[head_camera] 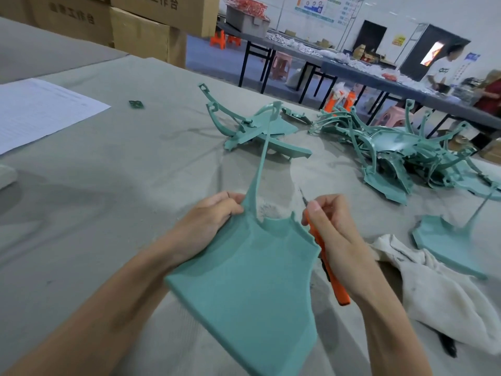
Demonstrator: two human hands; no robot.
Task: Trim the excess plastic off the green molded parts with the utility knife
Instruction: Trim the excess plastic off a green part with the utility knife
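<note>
Grips the green molded part point(249, 280) with the left hand point(208, 226), fingers curled round its upper left edge, above the near edge of the tabletop point(108, 172). Clasps the orange utility knife point(315, 237) in the right hand point(333, 234), blade tip up and away, beside the part's right edge. Points the part's thin stem toward the far edge. Leaves red pieces heaped in a gray bin point(245, 21) beyond.

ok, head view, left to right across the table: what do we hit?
paper sheet → small green scrap → left hand holding the green part → right hand gripping the utility knife → white cloth
</note>
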